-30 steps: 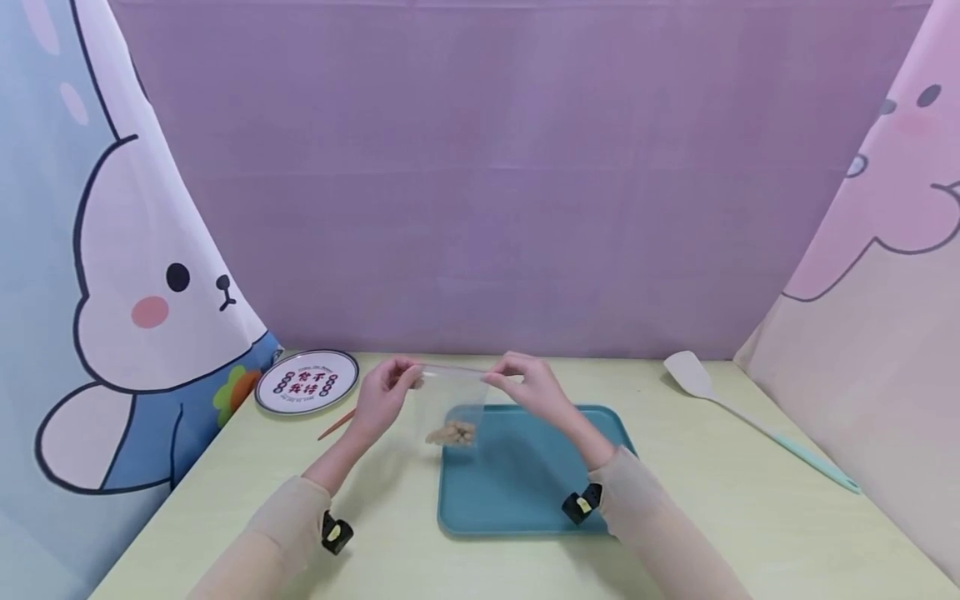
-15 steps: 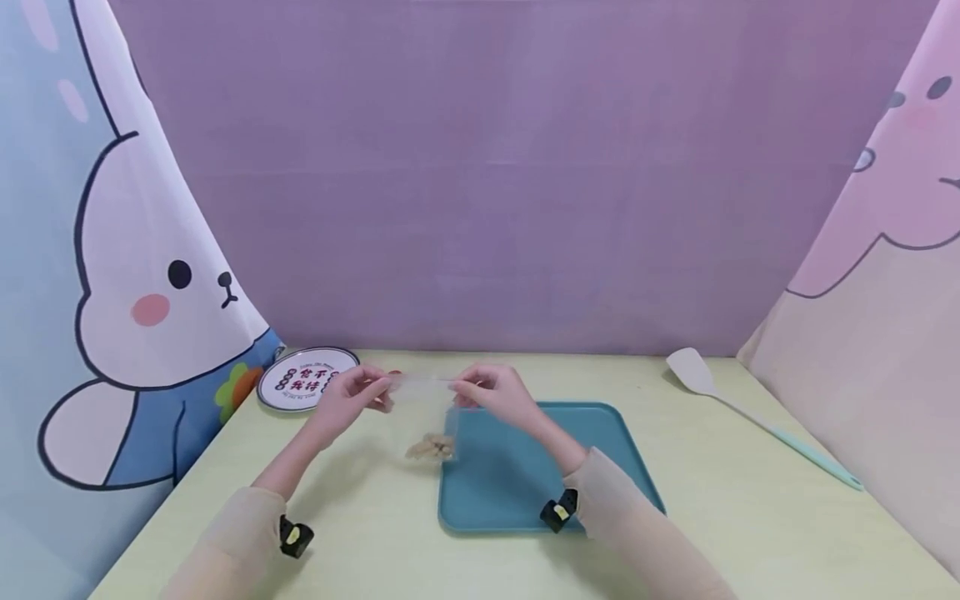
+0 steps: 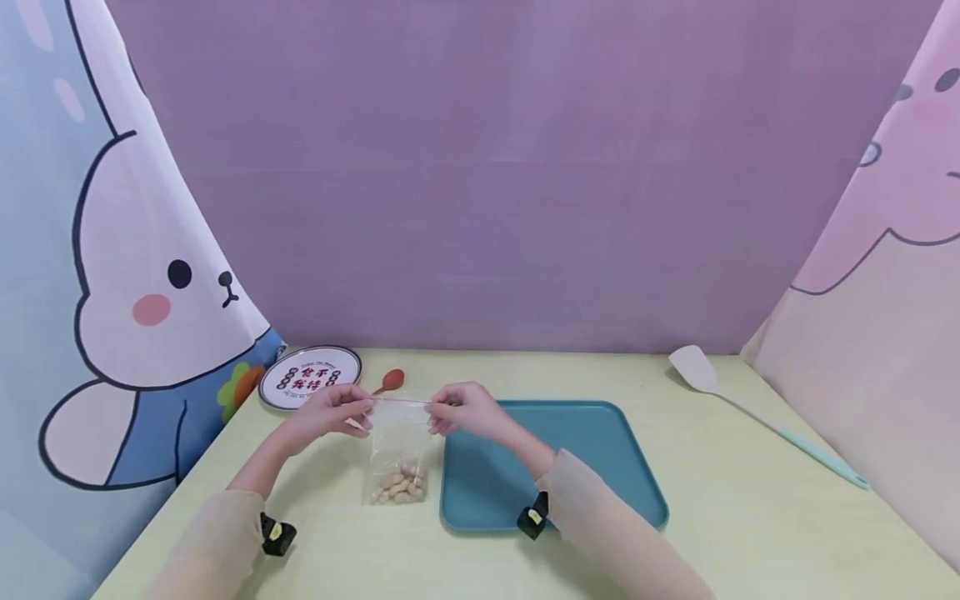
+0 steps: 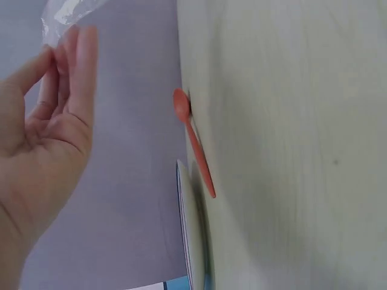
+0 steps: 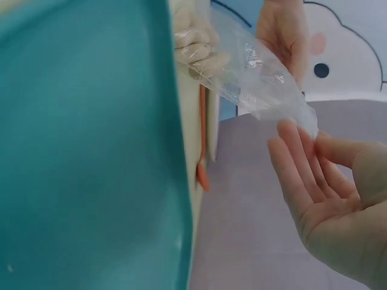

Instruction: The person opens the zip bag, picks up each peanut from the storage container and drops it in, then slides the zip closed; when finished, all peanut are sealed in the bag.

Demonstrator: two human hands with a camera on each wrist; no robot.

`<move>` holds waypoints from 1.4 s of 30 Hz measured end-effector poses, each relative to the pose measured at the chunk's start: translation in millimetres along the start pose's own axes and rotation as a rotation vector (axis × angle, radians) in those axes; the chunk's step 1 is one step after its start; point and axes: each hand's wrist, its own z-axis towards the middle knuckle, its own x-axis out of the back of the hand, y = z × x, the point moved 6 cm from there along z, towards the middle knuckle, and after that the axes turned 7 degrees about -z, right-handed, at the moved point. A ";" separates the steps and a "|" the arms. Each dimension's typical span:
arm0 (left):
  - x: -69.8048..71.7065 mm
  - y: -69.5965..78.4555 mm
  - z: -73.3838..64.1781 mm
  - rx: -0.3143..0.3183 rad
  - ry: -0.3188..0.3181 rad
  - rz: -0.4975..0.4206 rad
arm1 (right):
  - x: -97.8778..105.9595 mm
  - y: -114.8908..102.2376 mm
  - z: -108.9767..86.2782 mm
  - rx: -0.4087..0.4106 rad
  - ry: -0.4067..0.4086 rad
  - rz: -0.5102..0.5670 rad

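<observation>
A clear plastic bag [image 3: 400,446] with several peanuts in their shells [image 3: 401,485] at its bottom hangs upright between both hands, left of the tray. My left hand [image 3: 327,414] pinches one top corner between thumb and fingers. The opposite top corner is pinched by my right hand [image 3: 468,411]. In the right wrist view the bag [image 5: 260,78] slants away from the right fingertips, the peanuts [image 5: 196,42] bunched at its far end. Only a corner of the bag [image 4: 66,15] shows beyond the left hand [image 4: 51,115] in the left wrist view.
A teal tray [image 3: 555,467] lies right of the bag. Behind the left hand are a white plate [image 3: 311,371] with red characters and an orange spoon [image 3: 392,381]. At the right lies a spatula [image 3: 757,417] with a mint handle. A purple curtain [image 3: 480,183] closes the back.
Both hands have moved left and nearer, carrying the bag from the tray's left edge to beside it. The bag has come lower, and the spoon's bowl has come into view.
</observation>
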 end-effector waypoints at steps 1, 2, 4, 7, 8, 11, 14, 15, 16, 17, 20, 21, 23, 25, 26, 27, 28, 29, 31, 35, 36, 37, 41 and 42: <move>0.2 -1.8 1.8 0.008 0.017 0.008 | 0.3 2.3 1.2 -0.009 0.014 -0.008; 0.1 -3.5 3.7 0.009 0.031 0.029 | 0.9 4.3 2.6 -0.014 0.031 -0.016; -0.3 -5.9 8.0 0.010 0.064 0.060 | 3.2 7.5 5.3 -0.023 0.073 -0.042; -2.1 -8.8 14.6 0.000 0.096 0.082 | 7.3 12.7 10.2 -0.038 0.137 -0.061; -2.9 -9.9 16.7 -0.001 0.105 0.087 | 8.4 15.0 12.1 -0.048 0.153 -0.062; -4.1 -13.1 21.4 0.011 0.149 0.092 | 8.6 23.3 17.2 -0.091 0.173 -0.057; -4.6 -16.5 24.2 0.026 0.189 0.131 | 5.7 31.6 20.1 -0.142 0.161 -0.053; -4.3 -17.8 24.9 0.034 0.205 0.144 | 4.5 32.9 20.3 -0.150 0.154 -0.062; -4.0 -19.1 25.5 0.042 0.219 0.160 | 3.4 34.3 20.3 -0.161 0.146 -0.069; -3.9 -20.0 25.8 0.046 0.228 0.178 | 2.7 35.0 20.0 -0.162 0.141 -0.082; -2.9 -21.0 25.4 0.038 0.271 0.242 | 3.0 35.0 16.9 -0.161 0.129 -0.144; -2.4 -20.8 25.1 0.030 0.285 0.260 | 4.2 34.8 15.8 -0.154 0.130 -0.171; -0.7 -19.8 24.6 0.009 0.316 0.301 | 8.0 34.5 13.5 -0.141 0.135 -0.226; 1.6 -18.4 24.4 -0.010 0.343 0.335 | 13.1 34.0 11.5 -0.126 0.148 -0.276; 2.4 -17.4 24.4 -0.012 0.357 0.336 | 16.2 33.3 10.5 -0.119 0.154 -0.289; 3.2 -16.0 24.4 -0.018 0.365 0.342 | 19.6 32.2 9.3 -0.111 0.161 -0.290; 3.8 -14.5 24.3 -0.024 0.372 0.349 | 23.1 31.2 7.7 -0.108 0.170 -0.291; 4.1 -12.6 23.8 -0.031 0.373 0.357 | 27.0 30.5 5.9 -0.104 0.183 -0.288; 5.0 -7.9 21.5 -0.045 0.386 0.360 | 35.7 28.3 1.4 -0.098 0.214 -0.273; 9.6 4.7 12.5 -0.100 0.449 0.396 | 58.0 19.8 -12.6 -0.041 0.300 -0.234; 10.8 8.9 9.5 -0.120 0.474 0.410 | 64.4 13.5 -18.7 -0.018 0.321 -0.226; 12.4 12.8 6.7 -0.142 0.496 0.429 | 71.5 7.7 -25.0 0.010 0.346 -0.220; 18.6 28.5 -4.3 -0.236 0.559 0.505 | 105.6 10.0 -42.8 0.097 0.445 -0.233; 20.1 32.4 -7.2 -0.263 0.572 0.525 | 114.0 14.7 -46.9 0.121 0.473 -0.247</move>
